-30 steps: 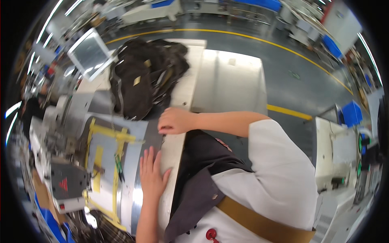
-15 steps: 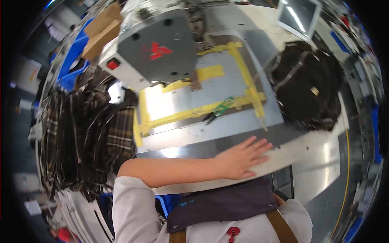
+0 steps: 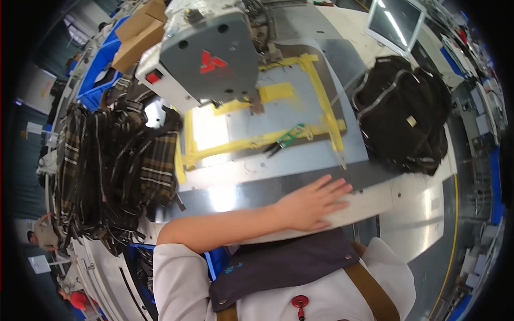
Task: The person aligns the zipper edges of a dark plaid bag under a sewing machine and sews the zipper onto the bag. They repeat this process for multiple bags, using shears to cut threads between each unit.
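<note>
In the head view, a grey workshop floor point(image 3: 428, 273) runs past a pale table edge point(image 3: 375, 203), with a sewing machine point(image 3: 219, 59) over a taped metal plate point(image 3: 316, 160). Dark garments point(image 3: 404, 117) lie heaped to the right and plaid garments point(image 3: 158, 160) hang at the left. The step looks like a pause, nothing being worked; picking up the green-handled snips point(image 3: 292, 136), which lie on the plate beyond the hand, would call for lifting off and reaching forward. The left forearm point(image 3: 230, 230) crosses in front of the body, bent at the elbow, and the left hand point(image 3: 310, 206) appears to rest palm down on the table edge, fingers spread, gripping nothing. The right hand is out of sight, so its state cannot be told.
</note>
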